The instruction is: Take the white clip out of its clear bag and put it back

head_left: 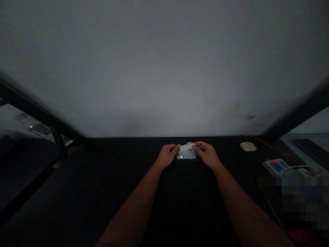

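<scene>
Both hands meet over the black tabletop, close to the wall. My left hand is closed, its thumb and fingers pinching the left end of a small white folded-looking piece. At the right end of that same piece, my right hand pinches with thumb and fingertips. Just below it, a shiny clear packet with a pale blue face shows between the hands. The picture is dark, so I cannot tell whether the white piece is inside the packet or apart from it.
A white earbuds case lies to the right. Nearer stands a power strip with a red light and a plugged-in white cable. A grey wall rises behind the table, and dark frame posts flank both sides. Something red lies at lower right.
</scene>
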`<state>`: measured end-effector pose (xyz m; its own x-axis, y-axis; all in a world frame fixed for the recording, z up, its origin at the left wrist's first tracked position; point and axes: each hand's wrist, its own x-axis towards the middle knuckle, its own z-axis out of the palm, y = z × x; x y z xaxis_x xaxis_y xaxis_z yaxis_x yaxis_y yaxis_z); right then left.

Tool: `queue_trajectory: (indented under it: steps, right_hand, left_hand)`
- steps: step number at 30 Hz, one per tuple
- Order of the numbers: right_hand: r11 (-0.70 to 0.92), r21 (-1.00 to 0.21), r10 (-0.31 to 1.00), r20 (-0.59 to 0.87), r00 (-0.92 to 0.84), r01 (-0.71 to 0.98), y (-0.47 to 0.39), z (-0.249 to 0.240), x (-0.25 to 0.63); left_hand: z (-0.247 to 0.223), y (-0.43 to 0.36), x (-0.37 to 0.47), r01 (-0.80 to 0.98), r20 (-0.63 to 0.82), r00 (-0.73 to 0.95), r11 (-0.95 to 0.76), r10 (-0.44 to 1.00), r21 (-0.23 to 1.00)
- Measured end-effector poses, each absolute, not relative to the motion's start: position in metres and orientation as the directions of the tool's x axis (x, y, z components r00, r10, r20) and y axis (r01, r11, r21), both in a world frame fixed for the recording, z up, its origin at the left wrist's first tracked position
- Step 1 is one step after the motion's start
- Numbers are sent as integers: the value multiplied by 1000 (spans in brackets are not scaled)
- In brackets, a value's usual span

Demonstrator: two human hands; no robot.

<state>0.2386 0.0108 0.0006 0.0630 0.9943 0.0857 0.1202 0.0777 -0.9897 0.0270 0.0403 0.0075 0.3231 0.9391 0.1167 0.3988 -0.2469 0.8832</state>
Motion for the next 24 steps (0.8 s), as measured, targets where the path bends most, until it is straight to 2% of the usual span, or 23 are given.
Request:
queue_trajectory:
  steps: [6, 12, 20, 24]
  right_hand:
    - [94, -995, 993, 96, 73, 30, 12, -2, 240]
    - [91, -996, 995, 91, 42, -1, 11, 1, 242]
    - [83, -997, 995, 83, 60, -4, 12, 1, 243]
    - [78, -996, 993, 74, 94, -33, 13, -1, 244]
  left_hand:
    - [6, 41, 26, 262, 158, 335, -252, 929, 932]
    - [-3, 44, 25, 120, 138, 291, -179, 947, 977]
    - [1, 38, 28, 233, 199, 275, -266, 941, 935]
    - [2, 32, 29, 351, 275, 268, -359, 923, 865]
